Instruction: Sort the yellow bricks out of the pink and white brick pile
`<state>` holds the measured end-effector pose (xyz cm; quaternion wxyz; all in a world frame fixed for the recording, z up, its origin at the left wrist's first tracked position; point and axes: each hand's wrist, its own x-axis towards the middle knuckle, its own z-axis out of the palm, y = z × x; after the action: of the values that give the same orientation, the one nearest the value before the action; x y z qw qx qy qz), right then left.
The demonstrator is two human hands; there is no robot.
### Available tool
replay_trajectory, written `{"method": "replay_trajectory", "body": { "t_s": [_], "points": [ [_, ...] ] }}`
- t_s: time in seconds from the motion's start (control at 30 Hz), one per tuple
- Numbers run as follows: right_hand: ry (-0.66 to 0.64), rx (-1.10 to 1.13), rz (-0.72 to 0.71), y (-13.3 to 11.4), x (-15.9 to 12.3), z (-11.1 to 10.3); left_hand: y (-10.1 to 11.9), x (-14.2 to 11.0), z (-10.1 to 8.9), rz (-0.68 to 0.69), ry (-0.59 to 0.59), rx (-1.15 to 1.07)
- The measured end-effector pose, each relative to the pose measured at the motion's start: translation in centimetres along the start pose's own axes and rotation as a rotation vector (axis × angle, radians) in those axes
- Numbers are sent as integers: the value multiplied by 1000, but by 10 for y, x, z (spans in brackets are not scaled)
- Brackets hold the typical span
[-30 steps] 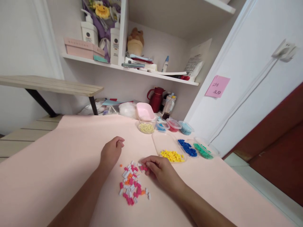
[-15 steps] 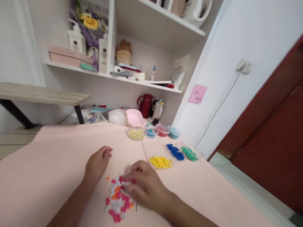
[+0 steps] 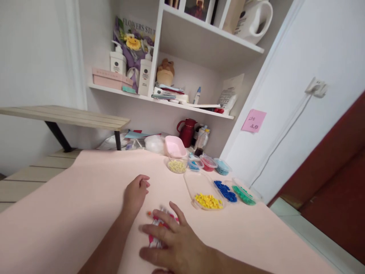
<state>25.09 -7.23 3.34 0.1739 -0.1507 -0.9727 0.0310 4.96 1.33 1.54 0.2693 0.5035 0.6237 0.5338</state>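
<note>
A small heap of pink, white and orange beads point(image 3: 159, 222) lies on the pink table cover point(image 3: 85, 198). My right hand point(image 3: 173, 243) lies flat over most of the heap, fingers stretched out and spread to the left. My left hand point(image 3: 135, 194) rests on the cover just behind the heap with its fingers curled in; nothing shows in it. A clear tray of yellow beads point(image 3: 208, 200) sits to the right of the hands.
Trays of blue beads point(image 3: 226, 190) and green beads point(image 3: 243, 194) lie further right. Small tubs of pale yellow beads point(image 3: 176, 166), red beads point(image 3: 208, 163) and light blue beads point(image 3: 222, 166) stand behind, by a pink box point(image 3: 174, 146) and a red jug point(image 3: 187, 131). Shelves rise above.
My right hand has gone from pinching at the heap's right edge to lying flat and spread over it. The left hand has stayed put. The camera has tilted up.
</note>
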Motion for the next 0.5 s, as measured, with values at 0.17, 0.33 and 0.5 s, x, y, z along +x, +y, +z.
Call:
{"method": "replay_trajectory", "body": {
  "t_s": [0.17,0.33,0.5],
  "points": [
    [37,-4,48,7,21,6,-2,-1,0,4,3,-6],
    [45,8,163,25,37,13,-3,0,0,-9,-1,4],
    [84,-4,170,48,52,22,0,0,-1,-14,-4,10]
  ]
}}
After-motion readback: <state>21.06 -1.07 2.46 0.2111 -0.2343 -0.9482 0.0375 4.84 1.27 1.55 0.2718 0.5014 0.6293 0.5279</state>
